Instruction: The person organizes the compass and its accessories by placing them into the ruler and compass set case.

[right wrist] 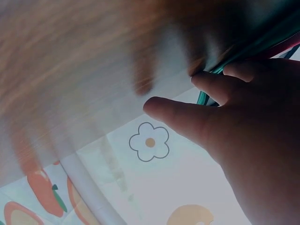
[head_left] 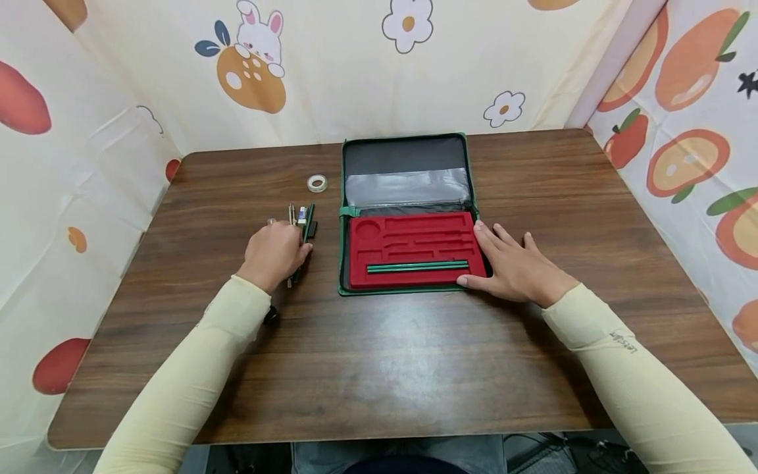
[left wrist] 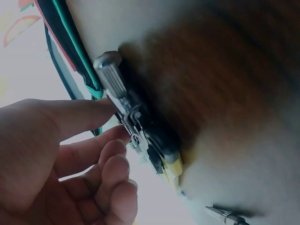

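My left hand (head_left: 271, 255) is over a small group of stationery left of the case. In the left wrist view, its thumb and finger pinch a metal drawing compass (left wrist: 115, 79) with a ribbed handle. Green pencils (head_left: 309, 222), an eraser (head_left: 303, 214) and slim metal pieces (head_left: 292, 214) lie beside that hand, partly hidden. My right hand (head_left: 515, 266), fingers spread, rests at the right edge of an opened green zip case (head_left: 405, 157). The case's red moulded tray (head_left: 408, 237) holds green pencils (head_left: 417, 266) in its front slot; its other recesses are bare.
A white roll of tape (head_left: 316, 183) lies on the brown wooden table (head_left: 379, 368), left of the case lid. Printed fabric (head_left: 343, 79) hangs behind and beside the table. A small metal piece (left wrist: 227, 215) shows low in the left wrist view.
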Demonstrator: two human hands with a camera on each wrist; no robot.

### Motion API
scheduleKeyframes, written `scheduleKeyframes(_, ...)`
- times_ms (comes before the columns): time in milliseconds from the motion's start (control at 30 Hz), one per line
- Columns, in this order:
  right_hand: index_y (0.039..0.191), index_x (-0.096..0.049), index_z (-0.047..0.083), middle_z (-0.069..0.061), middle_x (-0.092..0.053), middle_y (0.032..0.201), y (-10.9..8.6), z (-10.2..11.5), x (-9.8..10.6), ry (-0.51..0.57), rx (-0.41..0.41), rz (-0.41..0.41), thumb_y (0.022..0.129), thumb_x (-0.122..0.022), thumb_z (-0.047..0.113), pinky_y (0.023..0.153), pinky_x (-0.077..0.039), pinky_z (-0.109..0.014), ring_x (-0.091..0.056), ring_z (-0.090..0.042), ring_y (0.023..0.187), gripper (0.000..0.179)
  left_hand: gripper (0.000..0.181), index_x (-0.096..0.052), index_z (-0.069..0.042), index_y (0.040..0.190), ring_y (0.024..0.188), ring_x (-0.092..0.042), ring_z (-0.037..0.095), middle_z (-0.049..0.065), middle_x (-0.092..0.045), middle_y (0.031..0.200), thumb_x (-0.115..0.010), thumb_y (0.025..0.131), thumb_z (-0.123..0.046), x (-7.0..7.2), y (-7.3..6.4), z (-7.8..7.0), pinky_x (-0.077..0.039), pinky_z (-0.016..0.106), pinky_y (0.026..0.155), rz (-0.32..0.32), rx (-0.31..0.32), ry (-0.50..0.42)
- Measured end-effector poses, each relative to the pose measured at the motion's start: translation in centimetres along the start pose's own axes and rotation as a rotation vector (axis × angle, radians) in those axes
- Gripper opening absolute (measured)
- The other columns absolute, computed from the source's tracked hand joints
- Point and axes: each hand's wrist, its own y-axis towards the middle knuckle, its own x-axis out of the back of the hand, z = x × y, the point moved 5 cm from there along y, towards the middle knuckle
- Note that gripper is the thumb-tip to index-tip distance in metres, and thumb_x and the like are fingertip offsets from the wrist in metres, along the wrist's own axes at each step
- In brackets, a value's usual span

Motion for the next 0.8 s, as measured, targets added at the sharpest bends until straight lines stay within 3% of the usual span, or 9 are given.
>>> scheduleKeyframes(100,0.162,-0.008,0.010,-0.010,-0.011,0.167,-0.01,-0.01,-0.03,-0.001,-0.001,-0.003,0.083,-0.041,0.086,0.109,-0.002,-0.075,-0.008,-0.038,0.152,0.114,0.039,-0.062,-0.008,0.061,0.062,-0.063,0.033,0.014,-0.061,0.071,-0.070,0.094,-0.026,-0.11,0.08,-0.08,-0.053,0.049,0.054,0.030,0.016,0.008)
scheduleKeyframes(333,0.162,-0.008,0.010,-0.009,-0.010,0.167,0.00,-0.03,-0.06,0.003,0.000,-0.001,0.083,-0.040,0.087,0.109,-0.002,-0.075,-0.007,-0.038,0.152,0.114,0.033,-0.057,-0.002,0.063,0.055,-0.060,0.036,0.019,-0.058,0.065,-0.064,0.092,-0.018,-0.07,0.32,-0.06,-0.051,0.049,0.047,0.025,0.064,0.003)
scheduleKeyframes(633,0.162,-0.007,0.011,-0.009,-0.009,0.167,0.07,-0.03,-0.11,0.005,0.000,0.004,0.082,-0.040,0.087,0.109,-0.002,-0.074,-0.006,-0.038,0.152,0.115,0.035,-0.057,-0.006,0.061,0.060,-0.059,0.037,0.018,-0.056,0.070,-0.060,0.090,-0.024,0.05,0.59,0.41,-0.050,0.048,0.050,0.117,0.182,-0.046)
scheduleKeyframes(800,0.162,-0.007,0.011,-0.009,-0.009,0.167,0.05,-0.05,-0.16,0.011,-0.008,0.011,0.082,-0.041,0.087,0.109,-0.002,-0.074,-0.006,-0.038,0.152,0.115,0.030,-0.052,-0.009,0.058,0.060,-0.059,0.037,0.015,-0.056,0.064,-0.058,0.086,-0.020,0.46,0.66,-0.08,-0.048,0.049,0.050,0.059,0.147,-0.067)
